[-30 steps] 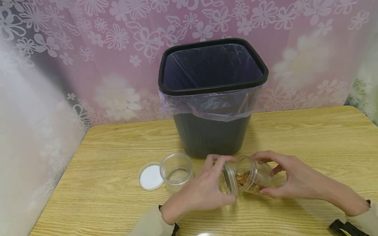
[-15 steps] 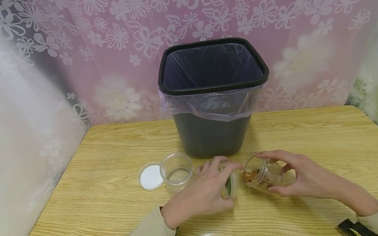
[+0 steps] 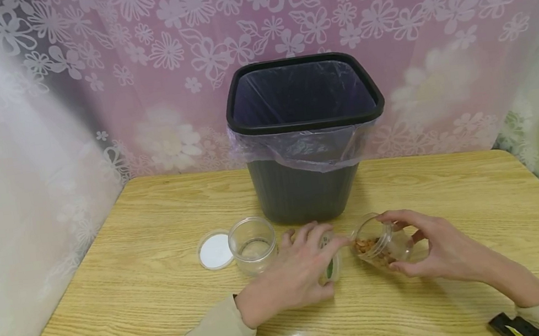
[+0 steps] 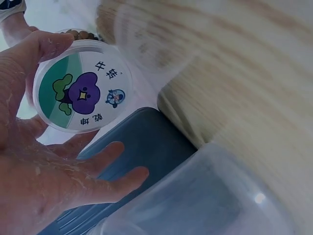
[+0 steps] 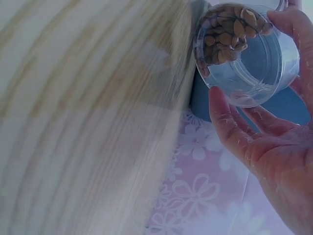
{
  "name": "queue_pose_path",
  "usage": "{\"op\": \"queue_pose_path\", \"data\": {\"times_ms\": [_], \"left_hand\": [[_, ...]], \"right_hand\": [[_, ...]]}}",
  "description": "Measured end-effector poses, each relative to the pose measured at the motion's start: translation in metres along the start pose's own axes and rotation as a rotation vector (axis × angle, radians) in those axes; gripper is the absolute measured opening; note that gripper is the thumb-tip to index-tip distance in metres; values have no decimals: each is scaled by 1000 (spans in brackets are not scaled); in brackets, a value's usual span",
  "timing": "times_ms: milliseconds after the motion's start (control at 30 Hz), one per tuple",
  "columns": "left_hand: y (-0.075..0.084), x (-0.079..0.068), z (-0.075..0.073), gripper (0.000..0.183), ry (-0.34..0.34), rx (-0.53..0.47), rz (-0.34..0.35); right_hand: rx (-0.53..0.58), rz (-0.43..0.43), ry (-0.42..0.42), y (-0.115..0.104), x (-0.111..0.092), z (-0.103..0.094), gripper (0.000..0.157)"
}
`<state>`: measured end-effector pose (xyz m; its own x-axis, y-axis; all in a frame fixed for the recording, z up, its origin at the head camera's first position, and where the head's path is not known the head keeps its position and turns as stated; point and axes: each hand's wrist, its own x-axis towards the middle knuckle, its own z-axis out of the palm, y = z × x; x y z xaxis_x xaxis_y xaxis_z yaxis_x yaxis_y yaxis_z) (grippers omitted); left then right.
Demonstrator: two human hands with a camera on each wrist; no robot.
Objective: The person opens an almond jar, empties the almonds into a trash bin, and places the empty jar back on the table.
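Observation:
My left hand grips a round lid by its edge, thumb on one side. The lid's label face, with a purple cartoon and green patch, shows fully in the left wrist view; in the head view the hand partly hides it. To its right, my right hand holds a clear jar tilted sideways, thumb and fingers around its wall. Brown almonds lie gathered against one side of the jar. A left fingertip reaches close to the jar's left end.
A clear jar stands left of my left hand, beside a white round lid lying flat on the wooden table. Behind the hands stands a dark trash bin with a purple liner. A pink floral curtain hangs behind.
The jar of almonds and my right hand have moved right, away from the lid, opening a gap between them. My left hand has stayed around the lid, shifting slightly right.

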<state>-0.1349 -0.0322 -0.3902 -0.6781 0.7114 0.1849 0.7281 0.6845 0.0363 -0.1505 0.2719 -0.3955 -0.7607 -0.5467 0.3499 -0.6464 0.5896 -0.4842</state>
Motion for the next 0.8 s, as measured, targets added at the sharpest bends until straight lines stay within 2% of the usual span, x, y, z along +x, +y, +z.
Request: {"op": "queue_pose_path", "data": {"times_ms": [200, 300, 567, 667, 800], "left_hand": [[0, 2, 0, 72, -42, -19, -54], [-1, 1, -2, 71, -57, -80, -83], [-1, 1, -3, 66, -84, -232, -93], [0, 1, -2, 64, -99, -226, -88], [1, 0, 1, 66, -114, -162, -80]], "right_hand": [[-1, 21, 20, 5, -4, -3, 83], [-2, 38, 28, 7, -6, -6, 83], [-16, 45, 61, 10, -7, -12, 83], [-10, 36, 83, 10, -7, -14, 84], [-2, 26, 117, 10, -8, -15, 86]]}}
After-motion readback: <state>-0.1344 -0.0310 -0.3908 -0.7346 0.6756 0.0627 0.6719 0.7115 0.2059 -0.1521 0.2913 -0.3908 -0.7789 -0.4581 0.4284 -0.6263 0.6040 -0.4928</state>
